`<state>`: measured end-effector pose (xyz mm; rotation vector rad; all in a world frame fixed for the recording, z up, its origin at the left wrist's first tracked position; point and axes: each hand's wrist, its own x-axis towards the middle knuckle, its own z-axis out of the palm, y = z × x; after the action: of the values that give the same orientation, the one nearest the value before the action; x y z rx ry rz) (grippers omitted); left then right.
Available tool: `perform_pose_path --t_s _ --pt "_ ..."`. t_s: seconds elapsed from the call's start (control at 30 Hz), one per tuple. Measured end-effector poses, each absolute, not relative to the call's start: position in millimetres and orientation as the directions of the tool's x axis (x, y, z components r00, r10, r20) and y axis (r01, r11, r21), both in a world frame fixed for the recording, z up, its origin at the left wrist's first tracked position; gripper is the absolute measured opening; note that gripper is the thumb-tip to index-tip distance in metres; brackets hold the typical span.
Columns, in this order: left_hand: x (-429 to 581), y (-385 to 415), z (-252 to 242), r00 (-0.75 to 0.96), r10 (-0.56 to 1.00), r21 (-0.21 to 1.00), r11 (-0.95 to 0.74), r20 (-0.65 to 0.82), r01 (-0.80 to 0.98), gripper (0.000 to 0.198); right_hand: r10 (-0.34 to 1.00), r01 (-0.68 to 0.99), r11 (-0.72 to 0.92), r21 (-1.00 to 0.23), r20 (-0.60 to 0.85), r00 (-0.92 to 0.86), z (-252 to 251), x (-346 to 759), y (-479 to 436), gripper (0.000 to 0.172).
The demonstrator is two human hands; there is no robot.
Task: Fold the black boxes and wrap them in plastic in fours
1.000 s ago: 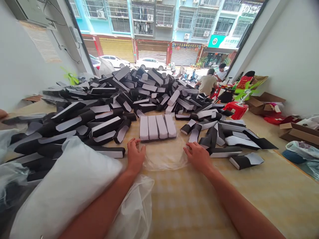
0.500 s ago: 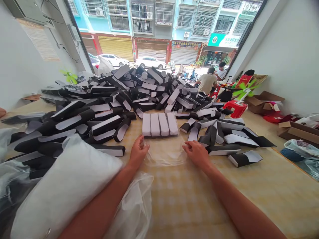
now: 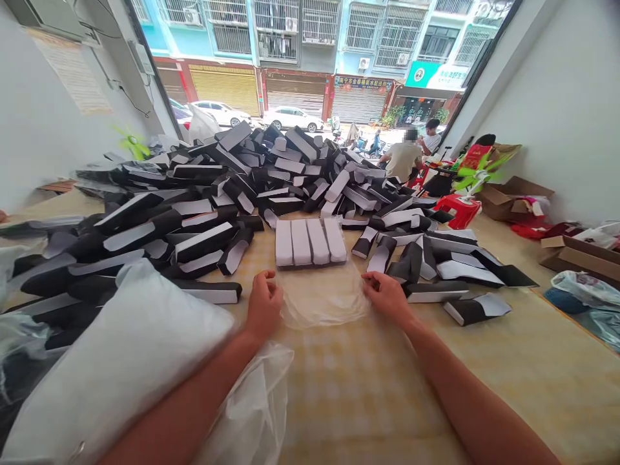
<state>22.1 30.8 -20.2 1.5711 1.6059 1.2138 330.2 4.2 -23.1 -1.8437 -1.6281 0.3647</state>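
**Both hands on the bag**

We pinch the clear, thin plastic bag (image 3: 322, 300) at its side edges, left hand (image 3: 264, 303) and right hand (image 3: 387, 294) both curled closed. It lies on the yellow checked table (image 3: 368, 387), just before four white oblong boxes (image 3: 310, 242).

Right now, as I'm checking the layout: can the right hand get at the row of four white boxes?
Probably yes: the row of four white boxes lies just past the clear plastic bag the right hand pinches, with nothing standing between.

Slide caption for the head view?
Left hand and right hand pinch a clear plastic bag near four white boxes; box pile behind.
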Motion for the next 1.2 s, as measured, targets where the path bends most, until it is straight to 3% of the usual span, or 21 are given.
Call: perform_pose_path --t_s 0.2,0.47,0.67,1.07,1.13,1.2 --pt "14 39 -22 -0.169 0.954 0.93 -0.186 0.249 0.318 0.022 0.908 0.651 0.008 -0.759 0.278 0.313 -24 330 7 0.034" --pt "14 36 -16 -0.239 0.941 0.95 -0.179 0.241 0.254 0.013 0.894 0.48 0.029 -0.877 0.238 0.38 -11 324 3 0.039" --pt "17 26 -14 -0.072 0.948 0.921 -0.279 0.309 0.272 0.028 0.888 0.361 0.004 -0.933 0.169 0.427 -6 315 0 0.042" --pt "17 27 -11 -0.16 0.898 0.903 -0.374 0.41 0.211 0.019 0.918 0.462 -0.011 -0.887 0.174 0.357 -7 328 0 0.045" --pt "17 27 -12 -0.137 0.89 0.892 -0.404 0.434 0.202 0.017 0.892 0.574 0.022 -0.818 0.275 0.358 -7 330 1 0.037" --pt "17 27 -13 -0.114 0.881 0.879 -0.433 0.46 0.201 0.017 0.809 0.741 0.114 -0.662 0.495 0.318 -5 327 0 0.03"
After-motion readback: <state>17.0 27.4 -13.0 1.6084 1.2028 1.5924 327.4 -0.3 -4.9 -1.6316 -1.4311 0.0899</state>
